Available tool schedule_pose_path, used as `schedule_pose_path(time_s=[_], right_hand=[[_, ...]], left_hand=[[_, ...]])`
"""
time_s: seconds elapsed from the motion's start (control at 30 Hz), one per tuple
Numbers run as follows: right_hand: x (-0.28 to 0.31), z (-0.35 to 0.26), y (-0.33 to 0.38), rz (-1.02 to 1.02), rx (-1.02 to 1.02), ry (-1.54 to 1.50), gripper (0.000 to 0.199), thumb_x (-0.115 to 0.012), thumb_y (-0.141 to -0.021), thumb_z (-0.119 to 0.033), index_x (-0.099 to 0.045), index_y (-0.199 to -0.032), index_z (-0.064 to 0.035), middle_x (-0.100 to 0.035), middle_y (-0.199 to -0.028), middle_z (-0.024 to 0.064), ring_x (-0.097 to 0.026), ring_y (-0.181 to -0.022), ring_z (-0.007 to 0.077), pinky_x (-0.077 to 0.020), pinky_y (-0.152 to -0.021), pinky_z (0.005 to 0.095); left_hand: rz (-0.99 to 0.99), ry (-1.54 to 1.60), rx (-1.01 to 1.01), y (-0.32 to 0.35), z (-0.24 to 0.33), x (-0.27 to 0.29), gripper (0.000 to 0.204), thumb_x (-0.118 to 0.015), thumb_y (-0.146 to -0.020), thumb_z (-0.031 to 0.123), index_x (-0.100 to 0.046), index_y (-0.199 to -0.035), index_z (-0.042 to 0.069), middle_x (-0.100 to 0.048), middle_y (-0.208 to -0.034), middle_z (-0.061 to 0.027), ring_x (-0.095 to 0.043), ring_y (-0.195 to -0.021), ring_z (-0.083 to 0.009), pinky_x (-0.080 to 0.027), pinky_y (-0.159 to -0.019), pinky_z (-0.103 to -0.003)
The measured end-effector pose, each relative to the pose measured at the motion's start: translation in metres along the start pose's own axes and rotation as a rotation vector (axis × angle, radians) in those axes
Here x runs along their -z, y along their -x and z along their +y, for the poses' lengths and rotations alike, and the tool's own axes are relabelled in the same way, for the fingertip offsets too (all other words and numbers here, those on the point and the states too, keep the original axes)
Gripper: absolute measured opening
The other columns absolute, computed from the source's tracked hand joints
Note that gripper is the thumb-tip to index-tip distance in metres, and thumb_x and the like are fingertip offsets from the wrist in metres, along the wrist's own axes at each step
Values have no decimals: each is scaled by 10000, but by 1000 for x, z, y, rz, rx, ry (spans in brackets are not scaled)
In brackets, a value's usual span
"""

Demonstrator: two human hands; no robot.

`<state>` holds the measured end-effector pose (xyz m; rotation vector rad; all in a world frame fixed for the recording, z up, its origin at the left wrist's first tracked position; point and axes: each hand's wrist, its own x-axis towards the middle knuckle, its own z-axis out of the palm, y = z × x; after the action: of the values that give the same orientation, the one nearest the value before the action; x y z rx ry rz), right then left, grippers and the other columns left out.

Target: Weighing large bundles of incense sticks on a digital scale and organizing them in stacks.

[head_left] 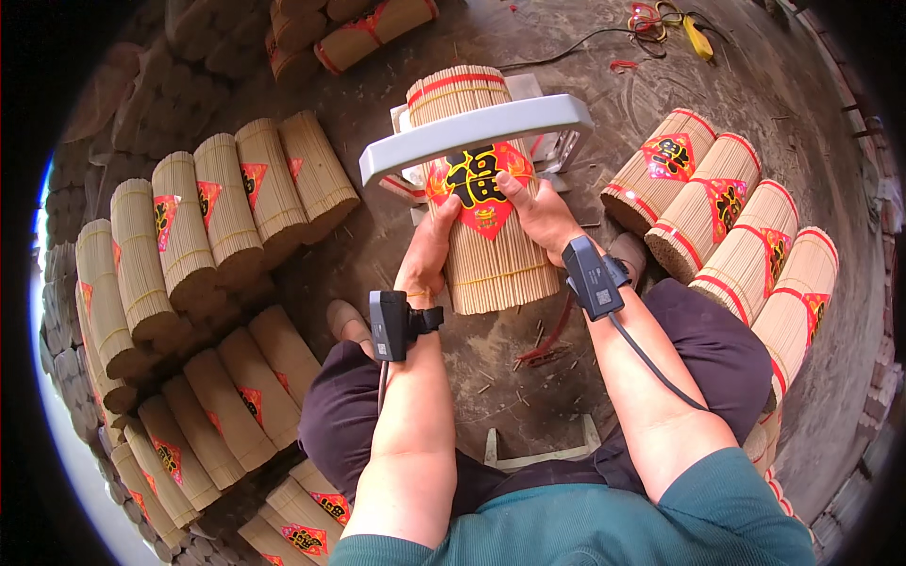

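A thick round bundle of thin wooden sticks (502,274) lies in front of me, passing under the grey arch (472,129) of a small machine on the floor. A red diamond label (485,223) with a black character sits on its upper side. Yellow bands circle it, and a red band shows near its far end, beyond the arch. My left hand (429,247) grips the bundle's left side, and my right hand (549,221) grips the right. Both thumbs press on the label; the other fingers are mostly hidden along the sides.
Labelled stick bundles (226,203) are stacked at the left in several rows. More red-banded bundles (722,203) line the right. Another bundle (376,36) lies at the far side. A black cable (576,42) and a yellow-handled tool (698,40) lie on the floor (528,377).
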<state>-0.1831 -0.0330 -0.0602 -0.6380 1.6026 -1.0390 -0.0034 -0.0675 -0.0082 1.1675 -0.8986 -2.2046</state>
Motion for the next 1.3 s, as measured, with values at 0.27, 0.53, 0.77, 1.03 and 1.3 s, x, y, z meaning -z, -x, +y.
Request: schedule_pose_path(time_s=[0.27,0.53,0.77,1.03,1.3], right_hand=[[-2,-4,4,-13,-24,-59,801,-671,-790,-589,-461,-1239,40,-612,-1104,111,-586,-1004,160,-462,-897,301],[-5,-19,16,63,-18,81,1214,-582,-625,-839,-370,-1273,166,-543,-1198,312,-555,-1141,334,-425,-966,350],[9,-12,55,-87,-31,146,1322,-658,-630,-773,-69,-1436,95,-413,-1370,270,-409,-1289,312,-326,-1068,373],[6,2,77,-111,52,62,1441,-844,-534,-600,64,-1447,48,-327,-1437,233,-318,-1343,293,-274,-1106,366],[8,-7,51,-174,27,-154,1466,-828,-504,-641,45,-1435,82,-374,-1387,245,-369,-1301,287,-300,-1092,384]], left_hand=[[-3,-21,-7,-1,2,3,564,-557,-890,497,-533,-1237,54,-634,-1159,-81,-621,-1016,-176,-486,-865,-320],[44,-33,-8,1,-1,2,558,-505,-930,487,-515,-1255,34,-644,-1154,-86,-643,-972,-175,-498,-869,-310],[45,-223,-41,29,-17,10,586,-500,-940,485,-458,-1312,34,-550,-1288,-88,-551,-1111,-156,-427,-964,-315],[81,-101,-97,41,-39,11,839,-773,-758,359,-297,-1365,29,-536,-1221,-88,-558,-1072,-197,-468,-910,-345],[-58,52,-103,24,-30,11,731,-706,-794,468,-442,-1306,18,-592,-1186,-91,-591,-1063,-186,-482,-897,-325]])
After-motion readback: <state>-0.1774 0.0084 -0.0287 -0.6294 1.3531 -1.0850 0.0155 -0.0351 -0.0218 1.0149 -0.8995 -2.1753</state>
